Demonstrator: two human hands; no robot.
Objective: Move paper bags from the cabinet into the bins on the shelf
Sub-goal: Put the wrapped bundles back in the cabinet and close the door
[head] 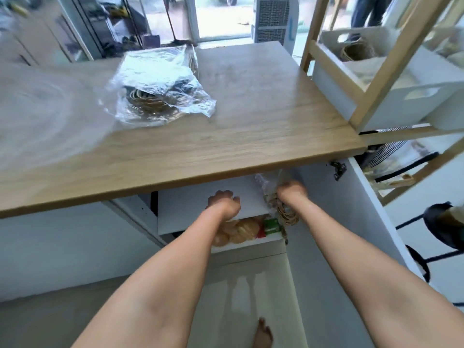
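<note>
Paper bags: none was plainly visible as paper; what the right hand held was a plastic-wrapped bundle with tan looped handles hanging below it, probably a pack of bags, though blur left this uncertain.

Location, relative to the cabinet: the bundle sat at the cabinet's open front, just under the wooden countertop that capped it, above the inner shelf. Right hand's fingers were curled closed on the bundle's top, presumably to draw it out clear of the countertop edge.

Left hand: over the same inner shelf, left of the bundle, fingers bunched loosely together. Whether they gripped anything could not be told; likely placed to steady or take a second item.

Lower cabinet compartment: rounded golden-brown items and a red-and-green packet, lying below the inner shelf and untouched.

On the countertop above the cabinet: a second clear plastic bag with similar looped handles inside, well apart from both hands.

Right of the cabinet: a wooden shelf frame bearing white bins, one holding a woven item. These were the likely destination, placed within an easy turn of the cabinet.
</note>
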